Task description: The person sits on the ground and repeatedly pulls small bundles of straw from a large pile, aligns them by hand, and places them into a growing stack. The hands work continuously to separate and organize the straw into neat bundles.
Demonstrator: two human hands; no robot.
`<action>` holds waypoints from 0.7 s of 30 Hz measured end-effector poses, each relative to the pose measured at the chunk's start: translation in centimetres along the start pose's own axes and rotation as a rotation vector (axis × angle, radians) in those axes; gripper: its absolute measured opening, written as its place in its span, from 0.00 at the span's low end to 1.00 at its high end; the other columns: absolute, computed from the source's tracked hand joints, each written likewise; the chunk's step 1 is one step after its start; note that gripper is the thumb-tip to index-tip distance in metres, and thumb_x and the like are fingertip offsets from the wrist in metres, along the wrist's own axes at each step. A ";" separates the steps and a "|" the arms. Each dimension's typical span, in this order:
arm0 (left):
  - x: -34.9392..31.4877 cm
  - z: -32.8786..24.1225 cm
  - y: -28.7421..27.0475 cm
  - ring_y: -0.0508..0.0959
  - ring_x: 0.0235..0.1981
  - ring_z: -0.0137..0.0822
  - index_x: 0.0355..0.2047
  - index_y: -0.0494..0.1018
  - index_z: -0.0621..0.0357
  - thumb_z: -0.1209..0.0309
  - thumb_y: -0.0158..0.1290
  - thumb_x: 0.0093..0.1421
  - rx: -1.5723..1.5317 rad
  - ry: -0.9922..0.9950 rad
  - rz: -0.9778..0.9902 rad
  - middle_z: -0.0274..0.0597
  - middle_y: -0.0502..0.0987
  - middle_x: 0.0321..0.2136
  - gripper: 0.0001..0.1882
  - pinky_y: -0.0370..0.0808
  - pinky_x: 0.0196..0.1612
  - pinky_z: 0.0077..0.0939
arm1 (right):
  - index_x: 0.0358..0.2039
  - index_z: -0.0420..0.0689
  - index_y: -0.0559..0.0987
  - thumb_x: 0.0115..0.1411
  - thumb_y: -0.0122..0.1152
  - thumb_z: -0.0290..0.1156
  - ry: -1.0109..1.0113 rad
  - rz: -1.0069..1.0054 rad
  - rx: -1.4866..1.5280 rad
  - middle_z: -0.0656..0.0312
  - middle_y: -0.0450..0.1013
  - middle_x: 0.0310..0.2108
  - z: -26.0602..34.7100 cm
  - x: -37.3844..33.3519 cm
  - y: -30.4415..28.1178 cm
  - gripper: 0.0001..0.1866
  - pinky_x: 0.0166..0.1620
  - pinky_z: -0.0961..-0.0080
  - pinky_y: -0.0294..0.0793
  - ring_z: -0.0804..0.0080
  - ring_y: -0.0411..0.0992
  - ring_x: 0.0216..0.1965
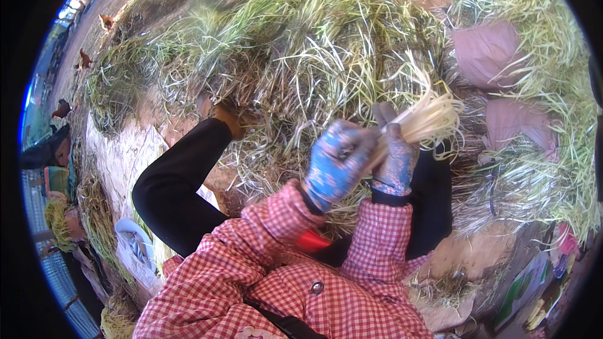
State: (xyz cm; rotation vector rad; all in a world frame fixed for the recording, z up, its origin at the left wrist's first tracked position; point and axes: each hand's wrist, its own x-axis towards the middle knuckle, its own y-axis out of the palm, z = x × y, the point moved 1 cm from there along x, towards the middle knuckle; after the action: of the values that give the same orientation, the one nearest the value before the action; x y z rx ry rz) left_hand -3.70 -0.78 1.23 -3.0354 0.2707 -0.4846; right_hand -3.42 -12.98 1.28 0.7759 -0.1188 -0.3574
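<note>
Centre frame: left hand (336, 163) and right hand (396, 157), gloved, both clench one pale stalk bundle (430, 119), keeping it gathered above the grass heap (282, 56).

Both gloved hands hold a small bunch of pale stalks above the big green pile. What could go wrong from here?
1. The bunch of pale stalks fans out loose past the right hand; some may slip out.
2. The left hand grips only its lower end, so it could twist.
3. Dropped stalks would be lost in the heap of green plants.

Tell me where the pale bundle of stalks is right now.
In the head view, the pale bundle of stalks sits right of centre, gripped by the left hand and right hand, above the green pile.
</note>
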 end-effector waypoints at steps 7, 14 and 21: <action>-1.0 0.4 -0.3 0.74 0.35 0.36 0.38 0.76 0.63 0.78 0.55 0.52 -0.181 -0.017 0.128 0.44 0.74 0.32 0.12 0.71 0.38 0.28 | 0.50 0.38 0.66 0.54 0.60 0.26 0.087 0.227 0.285 0.50 0.74 0.38 1.5 -0.2 -0.7 0.23 0.36 0.69 0.77 0.56 0.74 0.43; 6.1 9.1 -9.5 0.75 0.31 0.27 0.43 0.73 0.63 0.70 0.56 0.57 -0.007 -0.581 -0.438 0.41 0.78 0.34 0.15 0.73 0.36 0.19 | 0.27 0.48 0.67 0.51 0.55 0.18 -0.324 0.595 0.717 0.74 0.69 0.20 14.9 -2.9 1.3 0.09 0.23 0.89 0.70 0.89 0.66 0.18; 7.1 17.7 -1.2 0.72 0.49 0.52 0.52 0.65 0.63 0.64 0.64 0.44 0.663 -0.567 -0.025 0.54 0.73 0.45 0.36 0.68 0.54 0.34 | 0.26 0.53 0.65 0.55 0.61 0.26 -0.155 0.179 0.498 0.79 0.57 0.18 8.5 -1.4 -0.3 0.12 0.24 0.87 0.59 0.88 0.54 0.17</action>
State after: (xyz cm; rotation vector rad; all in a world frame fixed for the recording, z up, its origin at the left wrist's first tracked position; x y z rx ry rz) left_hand 8.66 -0.42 -13.33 -2.3849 0.0252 0.2552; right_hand -6.76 -18.30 7.12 1.2191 -0.4321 -0.2171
